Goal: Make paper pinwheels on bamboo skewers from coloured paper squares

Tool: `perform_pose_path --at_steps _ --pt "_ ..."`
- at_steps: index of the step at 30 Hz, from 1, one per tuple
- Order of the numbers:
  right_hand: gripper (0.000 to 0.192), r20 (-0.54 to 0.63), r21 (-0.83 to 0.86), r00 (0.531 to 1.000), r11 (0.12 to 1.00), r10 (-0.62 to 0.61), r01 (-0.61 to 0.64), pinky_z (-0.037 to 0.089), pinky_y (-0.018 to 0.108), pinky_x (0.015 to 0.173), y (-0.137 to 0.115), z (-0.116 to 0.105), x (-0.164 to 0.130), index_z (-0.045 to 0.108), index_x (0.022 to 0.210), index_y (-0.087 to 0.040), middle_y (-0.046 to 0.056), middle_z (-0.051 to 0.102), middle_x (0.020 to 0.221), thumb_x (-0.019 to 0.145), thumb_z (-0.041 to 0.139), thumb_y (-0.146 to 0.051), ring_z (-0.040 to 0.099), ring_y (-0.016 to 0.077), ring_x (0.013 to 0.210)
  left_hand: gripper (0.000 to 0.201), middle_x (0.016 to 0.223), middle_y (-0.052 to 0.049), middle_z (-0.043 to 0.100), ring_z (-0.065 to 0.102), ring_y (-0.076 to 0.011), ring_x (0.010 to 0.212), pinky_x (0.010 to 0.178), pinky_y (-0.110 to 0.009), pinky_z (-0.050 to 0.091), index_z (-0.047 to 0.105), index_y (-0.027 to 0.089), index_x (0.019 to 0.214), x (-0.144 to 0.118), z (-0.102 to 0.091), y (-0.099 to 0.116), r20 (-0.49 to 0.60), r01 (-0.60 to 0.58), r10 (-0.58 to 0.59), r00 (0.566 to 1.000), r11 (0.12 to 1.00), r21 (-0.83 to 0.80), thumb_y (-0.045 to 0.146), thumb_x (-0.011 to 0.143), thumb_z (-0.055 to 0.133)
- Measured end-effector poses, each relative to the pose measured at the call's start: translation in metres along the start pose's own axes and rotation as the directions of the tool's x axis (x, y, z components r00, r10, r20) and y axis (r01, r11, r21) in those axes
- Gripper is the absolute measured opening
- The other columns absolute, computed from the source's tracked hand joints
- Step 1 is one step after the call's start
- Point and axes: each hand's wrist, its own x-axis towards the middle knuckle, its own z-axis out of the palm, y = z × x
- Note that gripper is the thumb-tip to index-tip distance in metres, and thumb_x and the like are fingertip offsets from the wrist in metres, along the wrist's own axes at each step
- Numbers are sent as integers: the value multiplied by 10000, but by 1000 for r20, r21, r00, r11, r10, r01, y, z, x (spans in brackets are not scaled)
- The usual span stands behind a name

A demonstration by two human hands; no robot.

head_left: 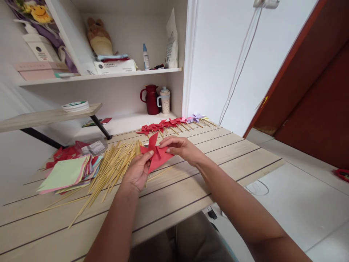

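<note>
My left hand (137,171) and my right hand (182,148) both hold a red folded paper pinwheel (156,153) just above the wooden table (231,153). The left thumb and fingers pinch its lower left flap. Fingertips of the right hand press on its centre and right side. A bamboo stick (160,174) lies on the table under the pinwheel. A loose heap of bamboo sticks (114,165) lies just left of my left hand.
A stack of coloured paper squares (68,173) lies at the left. A row of finished pinwheels on sticks (171,124) lies at the table's far side. A red jug (150,99) and a cup (164,100) stand behind, under shelves. The table's edge drops off at the right.
</note>
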Motion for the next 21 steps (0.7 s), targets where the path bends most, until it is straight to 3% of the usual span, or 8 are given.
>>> perform_pose_path --at_steps 3,7,10,14,17,21 --pt "324 28 34 998 998 59 -60 557 329 807 0 -1 0 795 1027 -288 30 675 1253 708 838 -257 641 176 955 212 913 -118 800 743 -186 777 761 -280 611 764 99 913 -2 3 2 -28 14 -15 1000 1000 -23 134 710 812" --pt "748 -100 31 993 998 65 -62 562 363 850 -1 -4 -1 567 1392 -385 53 629 1341 717 853 -237 638 182 974 141 844 -87 791 730 -169 720 691 -258 610 747 122 877 -3 5 5 -72 4 -8 997 999 -52 102 741 776" --pt "605 -155 31 988 999 25 -21 560 349 811 -1 -6 0 595 1268 -352 52 628 1329 727 852 -263 651 185 966 100 762 -61 769 716 -164 672 656 -257 605 727 142 828 -3 5 6 -114 23 -29 993 998 -55 94 750 769" --pt "299 -85 16 996 1000 5 -4 552 337 799 1 -6 1 702 973 -271 28 592 1382 718 856 -299 654 162 925 154 833 -79 787 734 -183 728 689 -284 621 741 143 915 -4 5 6 -113 39 -43 993 999 -37 103 767 755" --pt "228 -50 -57 999 998 -10 7 544 371 888 3 -4 2 779 952 -280 41 578 1379 735 842 -308 631 209 1091 165 884 -102 795 743 -191 760 716 -289 626 752 126 948 -4 5 6 -73 52 -54 996 998 -32 111 784 742" --pt "186 -14 -119 999 992 -35 33 511 390 976 3 -4 1 825 958 -309 60 576 1336 773 815 -289 496 265 1353 141 893 -119 797 740 -177 748 695 -260 615 758 102 924 -4 5 6 -72 52 -54 996 998 -38 93 787 728"
